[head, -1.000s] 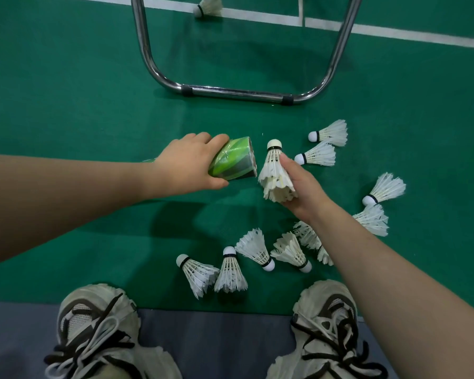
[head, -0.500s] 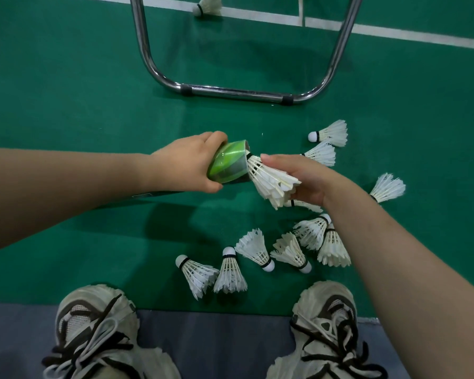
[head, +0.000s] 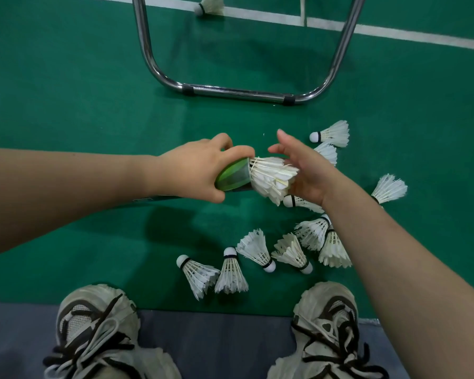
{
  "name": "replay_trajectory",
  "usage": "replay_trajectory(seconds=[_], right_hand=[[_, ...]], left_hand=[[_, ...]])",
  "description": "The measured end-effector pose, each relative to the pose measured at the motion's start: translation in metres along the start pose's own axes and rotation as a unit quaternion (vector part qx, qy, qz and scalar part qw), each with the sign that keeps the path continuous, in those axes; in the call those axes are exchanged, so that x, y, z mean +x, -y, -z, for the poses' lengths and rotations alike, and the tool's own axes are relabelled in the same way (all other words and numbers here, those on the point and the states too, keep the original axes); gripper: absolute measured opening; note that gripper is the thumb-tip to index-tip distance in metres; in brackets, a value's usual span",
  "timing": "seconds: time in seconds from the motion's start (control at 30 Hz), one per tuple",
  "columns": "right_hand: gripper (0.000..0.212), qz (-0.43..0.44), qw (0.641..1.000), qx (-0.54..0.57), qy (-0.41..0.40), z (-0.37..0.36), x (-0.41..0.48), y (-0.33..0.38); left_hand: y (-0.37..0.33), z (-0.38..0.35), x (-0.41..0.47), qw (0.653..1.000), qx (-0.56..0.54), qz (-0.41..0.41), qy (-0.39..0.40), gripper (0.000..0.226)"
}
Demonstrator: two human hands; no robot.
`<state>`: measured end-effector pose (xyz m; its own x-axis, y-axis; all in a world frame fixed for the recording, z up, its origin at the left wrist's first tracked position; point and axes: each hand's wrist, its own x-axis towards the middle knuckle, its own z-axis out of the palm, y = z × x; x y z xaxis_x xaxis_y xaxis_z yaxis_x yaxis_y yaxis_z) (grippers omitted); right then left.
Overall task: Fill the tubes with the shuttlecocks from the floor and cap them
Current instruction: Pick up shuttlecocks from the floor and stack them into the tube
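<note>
view: head, the only one
left hand [head: 195, 170]: fingers and thumb curled round the green tube [head: 234, 177] just behind its mouth
green tube: held roughly level, mouth pointing right, its shadow on the floor below. The rest of its length runs back under the left wrist, mostly hidden.
inserted shuttlecock [head: 271, 177]: cork end down in the tube mouth, out of sight. The white feather skirt sticks out to the right.
right hand [head: 308, 175]: spread, fingers straight and apart, palm against the feather skirt, gripping nothing
loose shuttlecocks [head: 255, 248]: ten counted, lying on the court floor [head: 66, 91] right of and below the hands. Four are in a rough row just ahead of the shoes. Two are touching beside the right forearm. One is partly under the right hand. Three are further right and up.
far shuttlecock [head: 210, 5]: at the top edge, on the white line [head: 394, 34], well apart from the others
chrome frame [head: 241, 91]: U-shaped tube foot on the floor beyond the hands, with two black sleeves on its bar
left shoe [head: 93, 332]: pale with dark laces, on the grey strip [head: 216, 340], toe at the green edge
right shoe [head: 329, 324]: same kind, same strip, toe near the row of shuttlecocks
</note>
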<state>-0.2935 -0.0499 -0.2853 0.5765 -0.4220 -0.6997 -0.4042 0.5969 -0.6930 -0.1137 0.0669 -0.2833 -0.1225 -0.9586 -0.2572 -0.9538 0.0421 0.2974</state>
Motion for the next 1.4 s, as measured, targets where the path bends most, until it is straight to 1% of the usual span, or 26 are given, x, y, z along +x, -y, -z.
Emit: replay_trajectory(seconds=[0.07, 0.13, 0.17, 0.2, 0.23, 0.27, 0.3, 0.33, 0.4, 0.47, 0.57, 0.67, 0.73, 0.8, 0.87, 0.97, 1.07, 1.2, 1.4], right_hand=[[0.045, 0.019, 0.997, 0.069, 0.026, 0.007, 0.000, -0.005], [0.063, 0.044, 0.986, 0.129, 0.094, 0.014, -0.001, -0.009], [0.071, 0.054, 0.980, 0.138, 0.132, 0.017, -0.002, -0.009], [0.073, 0.064, 0.975, 0.134, 0.165, 0.020, -0.003, -0.010], [0.069, 0.072, 0.973, 0.121, 0.183, 0.022, -0.003, -0.011], [0.060, 0.078, 0.975, 0.106, 0.178, 0.022, -0.002, -0.011], [0.050, 0.080, 0.980, 0.094, 0.154, 0.021, -0.002, -0.011], [0.046, 0.078, 0.986, 0.086, 0.118, 0.018, -0.001, -0.010], [0.045, 0.077, 0.991, 0.087, 0.059, 0.011, 0.000, -0.009], [0.034, 0.082, 0.994, 0.072, 0.032, 0.003, 0.003, -0.010], [0.021, 0.075, 0.996, 0.036, -0.011, -0.007, 0.003, -0.011], [0.021, 0.088, 0.995, -0.014, -0.036, -0.015, 0.003, -0.015], [0.023, 0.102, 0.994, -0.005, -0.031, -0.020, 0.003, -0.016], [0.023, 0.104, 0.994, 0.017, -0.035, -0.020, 0.004, -0.014], [0.023, 0.095, 0.991, 0.062, -0.065, -0.016, 0.004, -0.011], [0.022, 0.073, 0.971, 0.194, -0.117, -0.002, 0.002, -0.008], [0.022, 0.077, 0.960, 0.238, -0.127, 0.009, -0.001, -0.006], [0.022, 0.087, 0.960, 0.238, -0.119, 0.010, 0.000, -0.004], [0.026, 0.088, 0.974, 0.183, -0.103, 0.000, 0.001, -0.007]], left_hand=[[-0.001, 0.002, 0.001, 1.000, -0.006, 0.009, 0.000, 0.081], [-0.001, 0.004, 0.001, 1.000, -0.008, 0.013, -0.006, 0.080], [-0.001, 0.005, 0.001, 1.000, -0.007, 0.012, -0.010, 0.080], [-0.001, 0.006, 0.001, 1.000, -0.006, 0.012, -0.014, 0.080], [0.000, 0.007, 0.001, 1.000, -0.005, 0.012, -0.017, 0.080], [0.001, 0.008, 0.001, 1.000, -0.003, 0.013, -0.021, 0.079], [0.002, 0.009, 0.000, 1.000, -0.001, 0.014, -0.026, 0.080], [0.003, 0.009, 0.000, 0.999, -0.001, 0.013, -0.031, 0.080], [0.004, 0.009, -0.002, 0.999, -0.005, 0.009, -0.036, 0.081], [0.005, 0.008, -0.003, 0.999, 0.000, 0.002, -0.034, 0.084], [0.003, 0.009, -0.005, 0.999, 0.040, -0.018, -0.012, 0.096], [0.000, 0.009, -0.006, 0.997, 0.065, -0.041, 0.008, 0.100], [-0.001, 0.010, -0.007, 0.996, 0.075, -0.052, 0.008, 0.095], [0.000, 0.012, -0.009, 0.995, 0.082, -0.058, -0.008, 0.085], [0.002, 0.014, -0.011, 0.994, 0.091, -0.060, -0.028, 0.077], [0.007, 0.017, -0.011, 0.992, 0.103, -0.055, -0.053, 0.075], [0.011, 0.017, -0.009, 0.992, 0.106, -0.049, -0.057, 0.074], [0.011, 0.017, -0.007, 0.990, 0.115, -0.052, -0.060, 0.073], [0.010, 0.015, -0.007, 0.990, 0.111, -0.055, -0.064, 0.075]])
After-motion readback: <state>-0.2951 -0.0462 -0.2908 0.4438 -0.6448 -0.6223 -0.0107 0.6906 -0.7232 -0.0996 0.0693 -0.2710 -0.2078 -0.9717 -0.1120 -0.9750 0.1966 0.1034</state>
